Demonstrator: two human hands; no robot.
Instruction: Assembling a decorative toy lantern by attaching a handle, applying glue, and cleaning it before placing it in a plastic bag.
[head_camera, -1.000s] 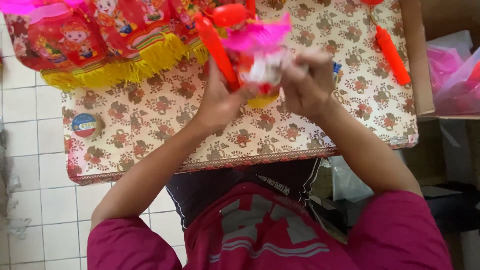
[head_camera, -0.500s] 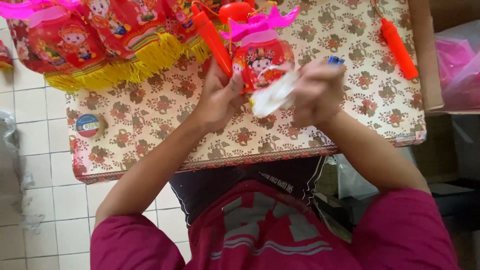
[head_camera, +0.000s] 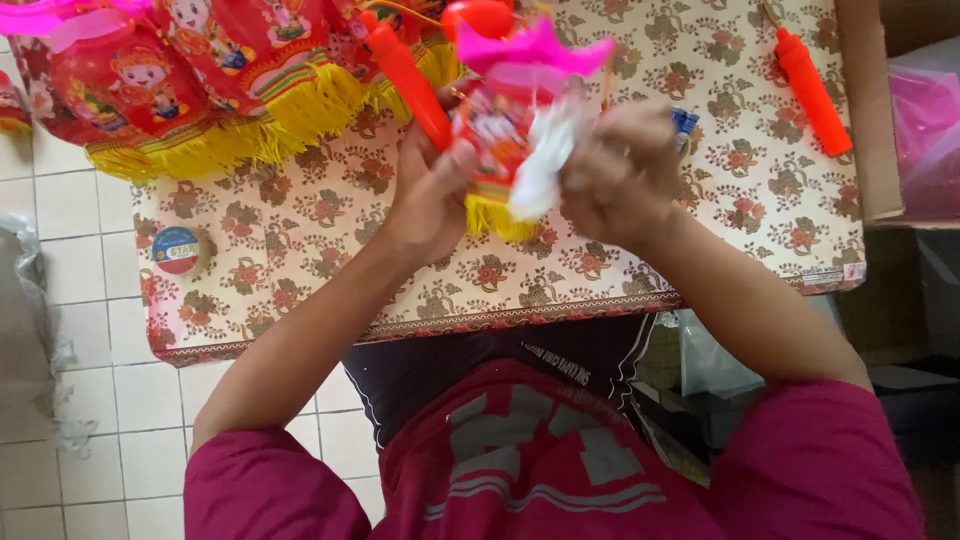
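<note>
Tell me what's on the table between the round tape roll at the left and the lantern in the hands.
Nothing: in the head view, only bare floral tablecloth lies between the tape roll and the lantern.

A floral-patterned tablecloth (head_camera: 300, 215) covers the table at centre; white floor tiles (head_camera: 70, 400) fill the left, perhaps a cardboard box (head_camera: 868, 110) upper right.

Small craft workshop or home assembly spot, low table (head_camera: 760, 210) with floral cloth, heap of finished red lanterns (head_camera: 210, 70) with yellow fringe, spare orange handle (head_camera: 812, 92), tape roll (head_camera: 176, 250), cardboard box (head_camera: 872, 120) of pink parts, white tiled floor (head_camera: 70, 380)
</note>
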